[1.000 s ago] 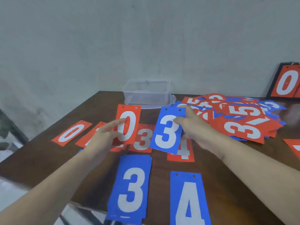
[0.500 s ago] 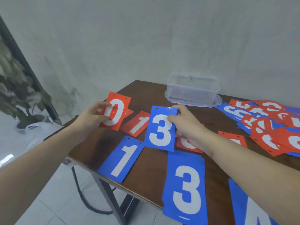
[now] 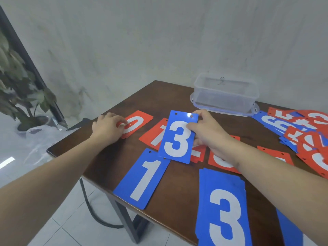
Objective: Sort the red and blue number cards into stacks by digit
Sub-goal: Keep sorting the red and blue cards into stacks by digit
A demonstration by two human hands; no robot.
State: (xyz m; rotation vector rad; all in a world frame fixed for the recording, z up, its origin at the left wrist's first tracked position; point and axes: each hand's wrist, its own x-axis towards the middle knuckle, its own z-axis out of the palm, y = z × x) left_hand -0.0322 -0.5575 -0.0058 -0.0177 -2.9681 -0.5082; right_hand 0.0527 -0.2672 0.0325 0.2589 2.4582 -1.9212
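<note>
Pinching a blue 3 card point(image 3: 178, 137), right hand point(image 3: 207, 132); left hand point(image 3: 108, 127) grips red 0 card point(image 3: 136, 124).

Two bare forearms reach in from the bottom edge of the view, both uncovered from elbow to wrist, with no sleeve showing. The left hand point(image 3: 108, 127) and right hand point(image 3: 206, 133) are gloveless. The fingernails that show are short and plain.

A plain indoor room, likely a home or small office: a dark wooden surface point(image 3: 177, 93) against a bare grey-white wall point(image 3: 159, 41), pale floor tiles point(image 3: 67, 226), and a potted plant point(image 3: 23, 96) in the corner.
</note>
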